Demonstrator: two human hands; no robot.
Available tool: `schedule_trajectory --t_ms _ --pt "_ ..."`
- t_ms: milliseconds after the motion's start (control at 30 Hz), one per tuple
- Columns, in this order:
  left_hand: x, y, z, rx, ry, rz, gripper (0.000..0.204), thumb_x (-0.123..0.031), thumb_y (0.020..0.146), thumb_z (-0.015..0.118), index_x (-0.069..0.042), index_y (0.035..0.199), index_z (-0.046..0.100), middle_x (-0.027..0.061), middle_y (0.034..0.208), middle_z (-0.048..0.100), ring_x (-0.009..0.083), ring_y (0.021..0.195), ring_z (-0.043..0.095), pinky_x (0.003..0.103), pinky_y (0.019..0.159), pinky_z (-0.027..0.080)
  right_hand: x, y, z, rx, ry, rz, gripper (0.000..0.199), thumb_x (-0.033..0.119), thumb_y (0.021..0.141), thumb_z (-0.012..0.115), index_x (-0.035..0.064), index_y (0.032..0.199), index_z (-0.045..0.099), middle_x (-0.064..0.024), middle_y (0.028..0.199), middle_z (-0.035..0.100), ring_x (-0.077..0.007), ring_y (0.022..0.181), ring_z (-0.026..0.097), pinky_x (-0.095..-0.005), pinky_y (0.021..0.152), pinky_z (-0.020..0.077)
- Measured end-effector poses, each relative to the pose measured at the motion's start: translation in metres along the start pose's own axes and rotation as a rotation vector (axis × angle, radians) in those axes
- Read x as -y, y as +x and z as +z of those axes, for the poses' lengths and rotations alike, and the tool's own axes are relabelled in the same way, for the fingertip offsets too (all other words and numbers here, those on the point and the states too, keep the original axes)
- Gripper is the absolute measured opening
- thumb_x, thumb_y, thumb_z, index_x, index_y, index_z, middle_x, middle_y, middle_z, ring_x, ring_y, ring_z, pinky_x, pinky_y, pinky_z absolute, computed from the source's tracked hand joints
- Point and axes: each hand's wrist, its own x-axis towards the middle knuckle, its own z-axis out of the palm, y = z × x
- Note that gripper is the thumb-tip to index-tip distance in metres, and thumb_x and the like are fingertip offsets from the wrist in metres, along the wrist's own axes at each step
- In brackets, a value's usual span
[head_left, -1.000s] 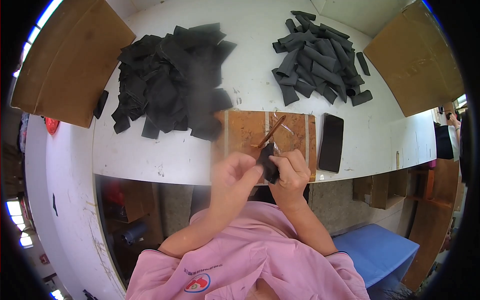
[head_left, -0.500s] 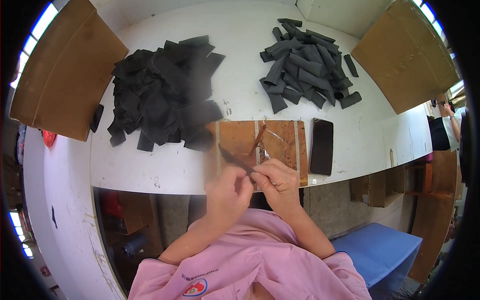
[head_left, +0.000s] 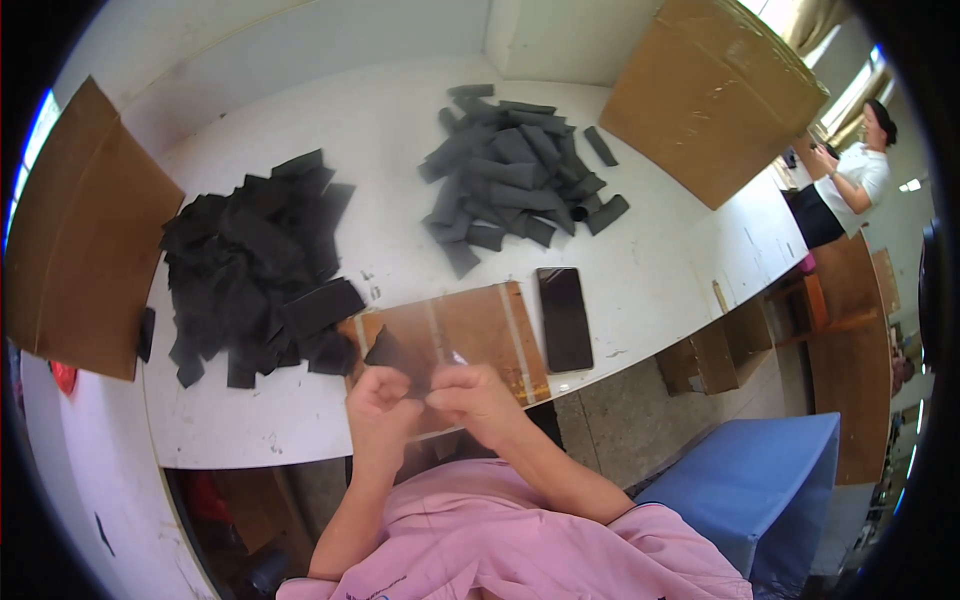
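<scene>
White tabletop [head_left: 400, 150] carries a loose heap of flat black pieces [head_left: 250, 265] on the left, a pile of rolled dark grey pieces [head_left: 515, 170] further back, and a black phone [head_left: 565, 318] beside a brown board [head_left: 490, 330]. Above this board, the left hand [head_left: 378, 398] and right hand [head_left: 470, 395] pinch together one black piece [head_left: 395, 352]. Its free corner points up and to the left; its long axis I cannot tell.
</scene>
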Motion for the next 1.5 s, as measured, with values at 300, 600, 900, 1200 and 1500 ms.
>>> schedule_trajectory --t_ms 300,600,900,1200,1500 --pt "-0.003 -0.004 0.001 -0.070 -0.012 0.100 0.023 0.011 0.067 0.049 -0.001 0.087 0.048 0.0047 0.073 0.054 0.0028 0.043 0.040 0.014 0.036 0.029 -0.001 0.002 0.004 0.034 -0.151 0.017 0.015 0.018 0.085 0.051 0.0069 0.074 0.050 0.0037 0.061 0.045 -0.0039 0.053 0.041 -0.0173 0.046 0.0299" --pt "-0.044 -0.022 0.005 0.644 -0.744 -0.271 0.053 0.001 0.064 0.060 0.008 0.113 0.040 0.0101 0.070 0.056 0.0041 0.036 0.038 0.016 0.033 0.027 0.012 -0.011 0.011 0.226 0.013 -0.147 0.014 0.018 0.086 0.052 0.0055 0.079 0.051 0.0026 0.079 0.051 -0.0045 0.069 0.046 -0.0180 0.063 0.0403" --pt "-0.028 -0.031 0.029 0.014 -0.029 0.083 0.024 0.003 0.074 0.059 0.005 0.097 0.053 0.0060 0.077 0.057 0.0059 0.058 0.051 0.015 0.048 0.042 0.010 -0.011 0.009 -0.007 -0.406 -0.541 0.008 0.007 0.083 0.052 0.0009 0.079 0.049 -0.0032 0.082 0.050 -0.0108 0.073 0.047 -0.0233 0.065 0.0400" --pt "-0.017 -0.029 0.022 -0.020 -0.076 0.119 0.016 -0.006 0.074 0.065 0.001 0.082 0.053 0.0039 0.074 0.055 0.0046 0.050 0.045 0.015 0.042 0.035 0.016 -0.021 0.024 -0.192 -0.734 -0.742 0.010 0.004 0.077 0.054 -0.0013 0.076 0.046 -0.0071 0.072 0.046 -0.0161 0.064 0.046 -0.0270 0.057 0.0376" --pt "-0.034 -0.026 0.002 0.482 -0.804 -0.216 0.024 0.003 0.072 0.058 0.002 0.090 0.042 0.0104 0.060 0.051 0.0050 0.031 0.035 0.016 0.029 0.025 0.007 -0.024 0.021 0.129 -0.113 -0.194 0.017 0.020 0.087 0.049 0.0051 0.079 0.048 0.0009 0.075 0.047 -0.0072 0.066 0.046 -0.0200 0.059 0.0393"
